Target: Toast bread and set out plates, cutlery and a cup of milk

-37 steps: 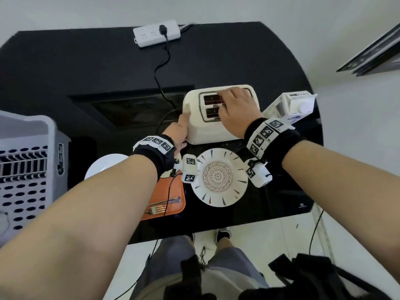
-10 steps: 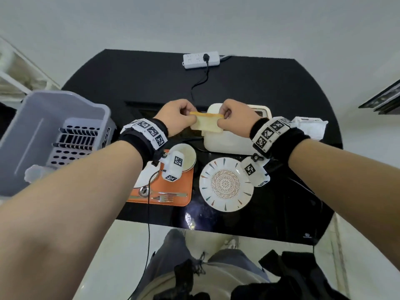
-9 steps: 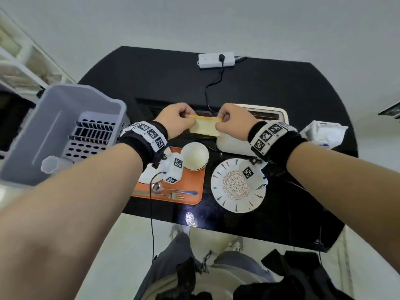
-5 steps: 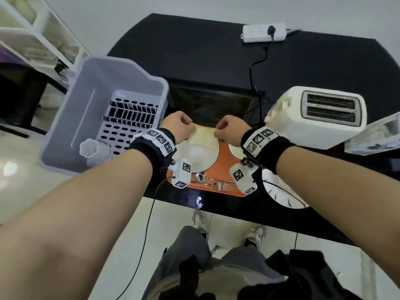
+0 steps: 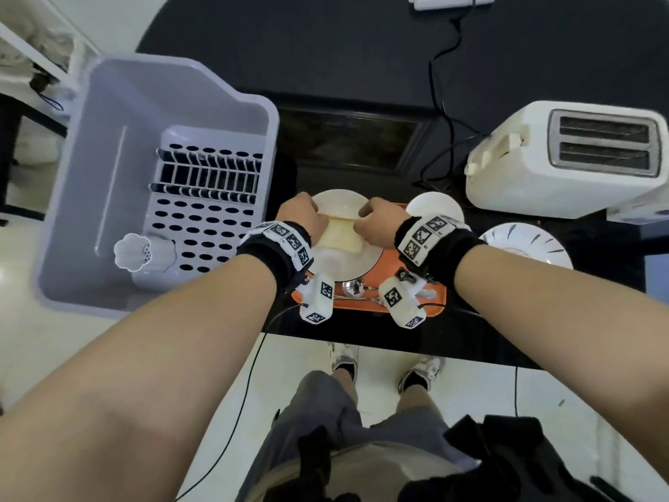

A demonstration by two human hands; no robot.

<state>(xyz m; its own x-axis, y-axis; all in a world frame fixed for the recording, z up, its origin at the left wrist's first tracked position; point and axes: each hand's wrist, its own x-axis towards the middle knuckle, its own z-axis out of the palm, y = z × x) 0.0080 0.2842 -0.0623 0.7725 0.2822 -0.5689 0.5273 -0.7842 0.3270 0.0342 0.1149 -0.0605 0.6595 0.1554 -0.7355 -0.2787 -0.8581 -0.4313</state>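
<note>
A pale slice of toast (image 5: 340, 235) is pinched between my left hand (image 5: 302, 221) and my right hand (image 5: 380, 222), just over a plain white plate (image 5: 342, 206) that lies on an orange tray (image 5: 430, 302). Whether the toast touches the plate I cannot tell. A spoon (image 5: 353, 288) and a fork lie on the tray's near side, partly hidden by my wrist tags. A white cup (image 5: 434, 208) stands at the tray's right end. The white toaster (image 5: 564, 161) stands at the right, both slots empty. A patterned plate (image 5: 525, 244) lies in front of it.
A grey dish rack tub (image 5: 152, 168) with a small white cup (image 5: 132, 251) stands to the left. A power strip (image 5: 449, 0) and black cord (image 5: 443, 85) run along the back of the black table (image 5: 325, 48). A milk carton (image 5: 648, 211) peeks in at the right edge.
Both hands carried the toast from above the toaster leftward and down to the white plate on the tray. The view swung left and down with them.
</note>
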